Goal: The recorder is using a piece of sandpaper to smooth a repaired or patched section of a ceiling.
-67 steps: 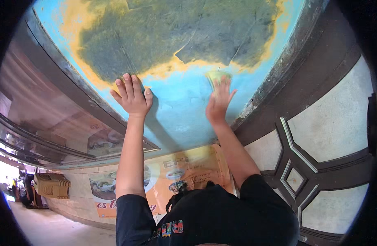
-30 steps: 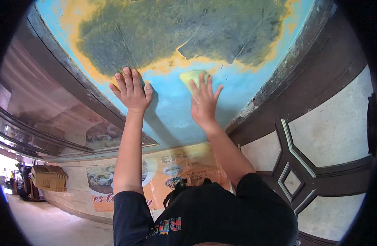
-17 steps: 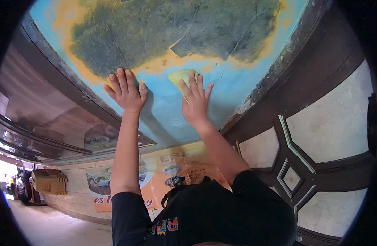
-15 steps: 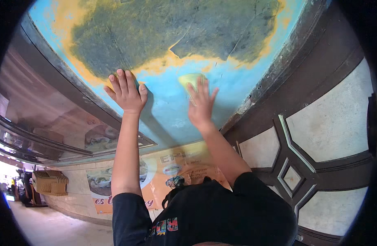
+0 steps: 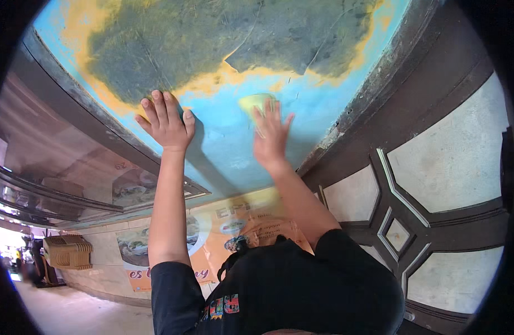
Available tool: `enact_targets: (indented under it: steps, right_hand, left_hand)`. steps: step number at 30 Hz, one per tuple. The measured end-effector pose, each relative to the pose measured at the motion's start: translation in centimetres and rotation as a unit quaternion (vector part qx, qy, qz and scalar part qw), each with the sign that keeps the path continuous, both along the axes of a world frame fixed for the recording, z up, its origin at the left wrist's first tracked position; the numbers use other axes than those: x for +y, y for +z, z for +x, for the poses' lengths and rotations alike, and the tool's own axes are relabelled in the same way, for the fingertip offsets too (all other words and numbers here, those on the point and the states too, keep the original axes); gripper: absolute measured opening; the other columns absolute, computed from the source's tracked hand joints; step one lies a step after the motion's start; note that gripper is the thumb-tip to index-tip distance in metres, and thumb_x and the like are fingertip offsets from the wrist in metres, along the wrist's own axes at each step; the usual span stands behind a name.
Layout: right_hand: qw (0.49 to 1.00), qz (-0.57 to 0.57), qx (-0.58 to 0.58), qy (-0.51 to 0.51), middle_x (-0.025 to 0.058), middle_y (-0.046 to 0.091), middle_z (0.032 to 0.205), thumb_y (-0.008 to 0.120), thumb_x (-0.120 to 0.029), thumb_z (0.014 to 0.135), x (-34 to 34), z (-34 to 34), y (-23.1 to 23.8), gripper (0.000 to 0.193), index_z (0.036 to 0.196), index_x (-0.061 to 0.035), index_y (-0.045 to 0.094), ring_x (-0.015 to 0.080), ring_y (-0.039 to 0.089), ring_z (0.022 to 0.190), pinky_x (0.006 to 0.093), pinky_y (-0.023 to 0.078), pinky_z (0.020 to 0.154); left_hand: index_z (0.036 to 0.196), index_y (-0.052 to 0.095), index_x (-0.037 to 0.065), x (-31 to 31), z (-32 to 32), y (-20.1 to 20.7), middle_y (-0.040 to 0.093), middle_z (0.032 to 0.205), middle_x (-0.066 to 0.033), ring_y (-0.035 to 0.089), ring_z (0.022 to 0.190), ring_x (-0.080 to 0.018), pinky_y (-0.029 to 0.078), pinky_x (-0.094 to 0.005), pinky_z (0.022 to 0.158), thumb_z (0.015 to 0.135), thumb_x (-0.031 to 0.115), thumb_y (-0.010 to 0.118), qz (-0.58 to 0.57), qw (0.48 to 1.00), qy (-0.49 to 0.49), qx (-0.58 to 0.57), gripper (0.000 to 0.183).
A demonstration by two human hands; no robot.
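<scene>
My left hand (image 5: 169,124) lies against the painted wall (image 5: 223,128) with its fingers spread, at the lower edge of a large dark grey patch (image 5: 173,44). Nothing is in it. My right hand (image 5: 272,134), slightly blurred, presses a pale yellow sheet (image 5: 250,104) to the light blue area under that patch. Part of the sheet shows beyond the fingers; whether it is paper or cloth, I cannot tell. An orange-yellow band (image 5: 212,82) borders the dark patch, where thin cracks and a torn-looking edge show.
Dark wooden trim (image 5: 346,114) with worn, chipped paint edges the wall on the right, beside a panelled door (image 5: 436,167). A dark-framed glass window (image 5: 72,151) is on the left. Below hang an orange printed banner (image 5: 212,268) and, farther left, stacked brown chairs (image 5: 68,251).
The view has shifted slightly, so the wall sits a little higher and farther left. My right hand and the sheet have moved only a little; my left hand stays at the patch's edge.
</scene>
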State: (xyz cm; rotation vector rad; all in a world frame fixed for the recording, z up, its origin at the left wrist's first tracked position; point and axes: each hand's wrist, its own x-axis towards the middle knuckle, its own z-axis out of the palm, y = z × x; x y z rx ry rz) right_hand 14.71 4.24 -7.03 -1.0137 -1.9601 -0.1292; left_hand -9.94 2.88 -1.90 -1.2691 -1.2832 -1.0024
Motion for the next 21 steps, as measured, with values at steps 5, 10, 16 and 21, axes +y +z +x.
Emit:
enact_targets:
  steps: [5,10,16,21]
  right_hand:
    - [0.988,0.043,0.14,-0.048,0.0193,0.024,0.152,0.046,-0.007,0.088,2.3,1.2,1.9,0.052,0.14,-0.01,0.042,0.0421,0.016,0.141,0.0626,0.001,0.11]
    - [0.997,0.023,0.064,0.022,0.0185,0.023,0.153,0.051,-0.005,0.086,0.7,-3.1,3.1,0.056,0.14,-0.0162,0.042,0.0436,0.016,0.141,0.0647,0.002,0.109]
    - [0.999,-0.002,0.03,-0.041,0.0177,0.026,0.152,0.048,-0.008,0.089,1.0,0.3,0.3,0.052,0.14,-0.0142,0.042,0.0405,0.018,0.141,0.0647,0.002,0.108]
    - [0.987,0.073,0.133,-0.042,0.0143,0.03,0.151,0.057,-0.005,0.081,2.0,-2.0,3.8,0.059,0.137,-0.0158,0.045,0.0374,0.023,0.14,0.0661,0.005,0.108]
  left_hand:
    - [0.14,0.041,0.007,0.7,-0.2,-0.2,0.027,0.153,-0.0091,0.017,0.144,-0.0322,0.001,-0.0525,0.115,0.094,0.04,0.034,0.004,1.0,-0.001,-0.003,0.057]
    - [0.14,0.041,0.006,0.7,-0.8,-0.6,0.027,0.153,-0.009,0.018,0.143,-0.033,0.002,-0.0532,0.115,0.095,0.041,0.032,0.003,1.0,-0.002,0.0,0.058]
    - [0.139,0.042,0.007,0.6,-0.4,-0.7,0.027,0.153,-0.0088,0.017,0.144,-0.0326,0.001,-0.0529,0.115,0.094,0.042,0.033,-0.002,1.0,-0.002,-0.004,0.058]
    - [0.145,0.033,0.009,0.6,-0.6,-0.6,0.025,0.154,-0.0078,0.016,0.144,-0.0321,0.001,-0.0524,0.115,0.094,0.04,0.033,0.0,1.0,-0.008,-0.001,0.06]
